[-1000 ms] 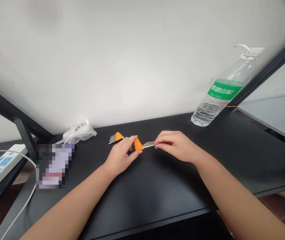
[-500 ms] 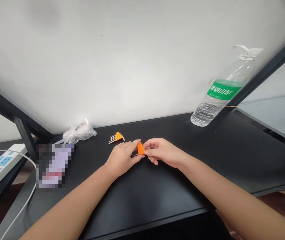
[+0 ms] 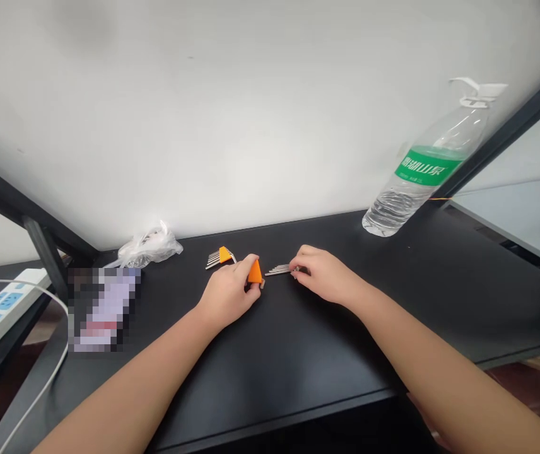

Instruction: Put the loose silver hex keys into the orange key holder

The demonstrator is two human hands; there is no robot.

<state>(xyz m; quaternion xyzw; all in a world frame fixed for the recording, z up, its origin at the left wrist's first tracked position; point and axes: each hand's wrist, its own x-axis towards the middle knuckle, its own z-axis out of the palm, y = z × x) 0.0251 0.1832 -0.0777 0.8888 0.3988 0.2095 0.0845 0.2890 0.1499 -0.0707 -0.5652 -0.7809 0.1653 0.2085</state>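
Note:
My left hand (image 3: 226, 293) is closed around an orange hex key holder (image 3: 255, 272). A small metal end pokes out at the holder's lower right. To its right, several silver hex keys (image 3: 279, 269) point left, side by side, just above or on the black tabletop. The fingers of my right hand (image 3: 320, 274) are closed on the right-hand ends of these keys, and partly hide them. Behind my left hand lies a second orange holder (image 3: 224, 254) with several hex keys (image 3: 213, 258) fanned in it.
A large water bottle (image 3: 421, 167) with a green label stands at the back right of the black table (image 3: 270, 378). At the back left lies a clear plastic bag (image 3: 151, 247), with a blurred-out item (image 3: 104, 309) in front. A white power strip (image 3: 0, 309) and its cable are far left.
My right hand has moved right, away from the orange holder, and the row of hex keys at its fingertips has come into view. My left hand has shifted slightly left with the holder.

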